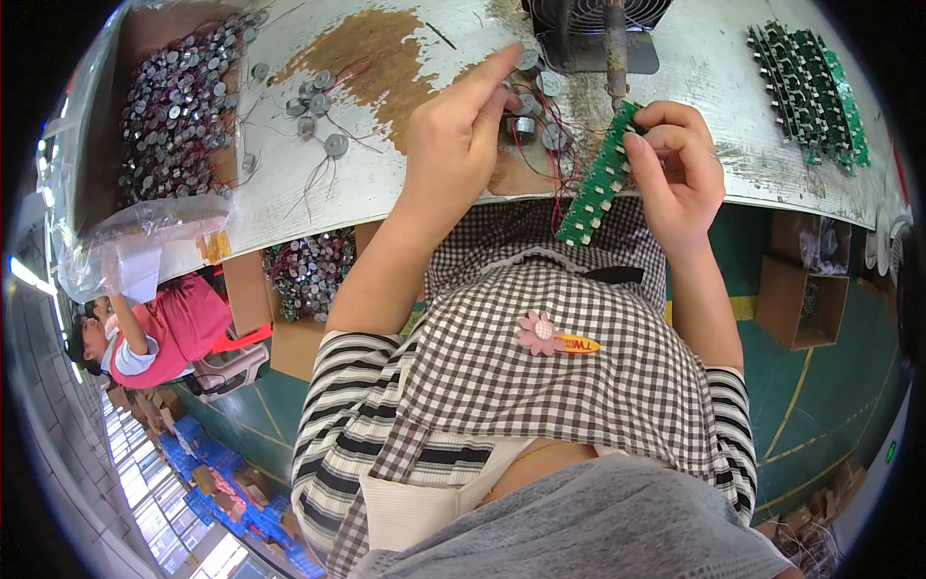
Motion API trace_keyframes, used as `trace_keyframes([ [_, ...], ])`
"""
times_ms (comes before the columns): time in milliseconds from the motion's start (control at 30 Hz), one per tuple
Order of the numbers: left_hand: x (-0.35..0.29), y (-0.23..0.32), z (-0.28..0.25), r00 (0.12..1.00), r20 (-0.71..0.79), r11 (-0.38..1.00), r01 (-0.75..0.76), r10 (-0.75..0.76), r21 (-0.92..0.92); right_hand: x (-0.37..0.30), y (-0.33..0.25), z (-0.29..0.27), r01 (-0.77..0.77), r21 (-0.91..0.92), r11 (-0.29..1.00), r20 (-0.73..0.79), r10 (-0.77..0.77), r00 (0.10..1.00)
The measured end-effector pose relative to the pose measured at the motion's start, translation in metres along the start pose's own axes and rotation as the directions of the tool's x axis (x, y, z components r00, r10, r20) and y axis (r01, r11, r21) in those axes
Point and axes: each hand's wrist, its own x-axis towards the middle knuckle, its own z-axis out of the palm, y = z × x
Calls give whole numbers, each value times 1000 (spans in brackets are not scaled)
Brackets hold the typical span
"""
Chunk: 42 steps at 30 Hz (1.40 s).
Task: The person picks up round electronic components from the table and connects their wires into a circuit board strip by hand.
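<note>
My right hand pinches the upper end of a long green circuit board strip, which slants down past the table's front edge and carries a row of small white parts. Just above that end points the tip of an upright soldering iron; whether they touch I cannot tell. My left hand reaches over the table with index finger stretched and thumb apart, beside a cluster of small round silver motors. Its other fingers are partly hidden. Thin red and dark wires run between the motors and the board.
A box of many motors stands at the left; several loose motors lie beside it. Stacked green boards lie at the right. Behind the iron is a black fan. Cardboard boxes stand below, and a person in pink sits left.
</note>
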Motion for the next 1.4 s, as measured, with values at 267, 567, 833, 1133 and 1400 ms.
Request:
trace_keyframes([
  [267, 0, 16, 4, 889, 185, 699, 446, -419, -560, -4, -4, 6, -26, 86, 996, -30, 29, 999],
  [567, -4, 28, 33, 965, 120, 882, 262, -234, -392, -8, -12, 12, -19, 75, 997, -48, 22, 999],
  [833, 3, 37, 32, 884, 269, 711, 467, -382, -526, -3, -16, 10, -6, 16, 1000, -82, 7, 997],
  [1133, 16, 35, 32, 885, 253, 718, 466, -391, -517, 8, -12, 9, 89, -54, 995, -95, -94, 991],
  [1400, 12, 37, 26, 855, 311, 711, 518, -415, -476, 0, -16, 12, 16, 15, 1000, -83, -15, 996],
])
